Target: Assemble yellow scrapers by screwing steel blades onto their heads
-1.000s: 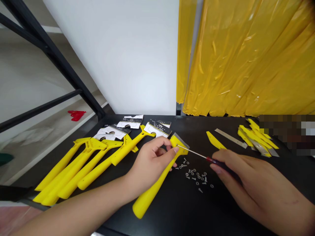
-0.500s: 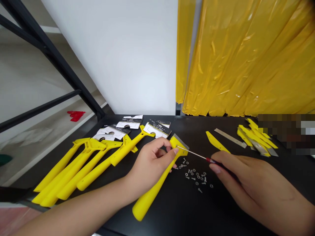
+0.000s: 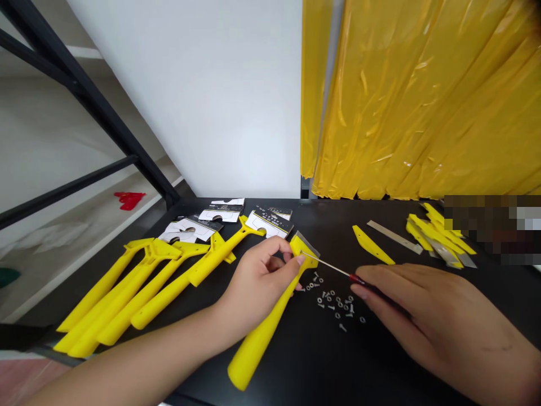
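Note:
A yellow scraper (image 3: 262, 338) with a thin metal blade along its head is gripped by my left hand (image 3: 264, 276), thumb and fingers closed at the neck. My right hand (image 3: 426, 316) is wrapped round a screwdriver (image 3: 327, 264) with a red handle end. Its tip touches the scraper's head close to my left thumb; the exact contact is too small to make out. Loose small screws and nuts (image 3: 339, 303) lie scattered between my hands. Beyond them rest a yellow blade cover (image 3: 372, 245) and a bare metal blade strip (image 3: 393, 235).
Several yellow scraper handles (image 3: 114, 287) lie side by side on the left of the black table (image 3: 325, 361). Behind them are printed cards (image 3: 268, 224). More covers and blades (image 3: 439, 237) are piled at the right. A black metal frame (image 3: 97, 113) rises on the left.
My right hand and the screwdriver have shifted slightly left, and the hand has turned a little. The scraper's head has tilted slightly; its handle end sits a bit lower.

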